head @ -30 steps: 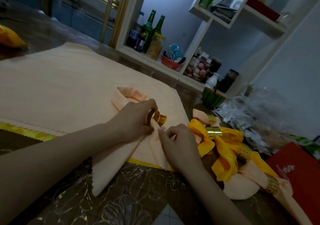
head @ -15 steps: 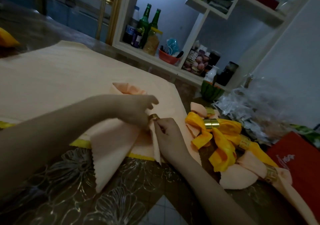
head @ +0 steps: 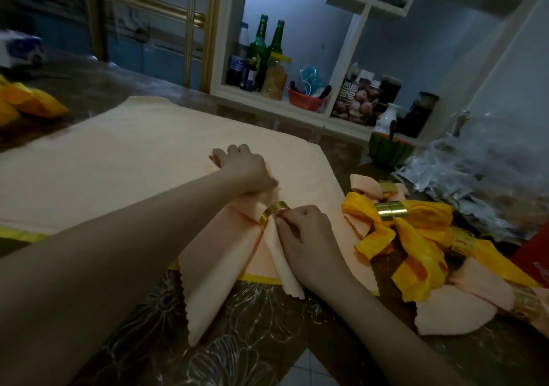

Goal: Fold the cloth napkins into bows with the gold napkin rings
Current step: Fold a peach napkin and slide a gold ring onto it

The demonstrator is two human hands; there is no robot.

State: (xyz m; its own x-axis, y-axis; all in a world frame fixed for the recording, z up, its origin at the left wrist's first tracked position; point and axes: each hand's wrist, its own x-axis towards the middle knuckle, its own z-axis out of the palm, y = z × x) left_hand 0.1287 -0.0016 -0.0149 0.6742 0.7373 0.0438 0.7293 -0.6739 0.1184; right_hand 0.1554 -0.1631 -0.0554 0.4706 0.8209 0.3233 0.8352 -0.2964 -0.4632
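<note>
The peach napkin (head: 219,261) lies at the near edge of the desk (head: 252,332), gathered at its waist where the gold ring (head: 274,209) stands on edge around it; its two pointed tails fan toward the person and hang over a large peach cloth (head: 118,162) spread beneath, which seems to serve as a working mat; the right hand (head: 309,234) is clenched at the ring, fingertips pinching the cloth just below it, probably to hold the gather tight so the band cannot slip; the left hand (head: 243,165) lies over the far part of the napkin beyond the ring, fingers bent down, and whether it grips the fold or only presses it flat I cannot tell; either way it seems to be shaping the loops of the bow, which this step appears to concern; just to the right a heap of finished bows (head: 416,243), yellow and peach, each banded in gold, suggests the job is well along; clear plastic bags (head: 475,171) lie behind the heap, and green bottles (head: 260,50) stand on a white shelf beyond the desk.
</note>
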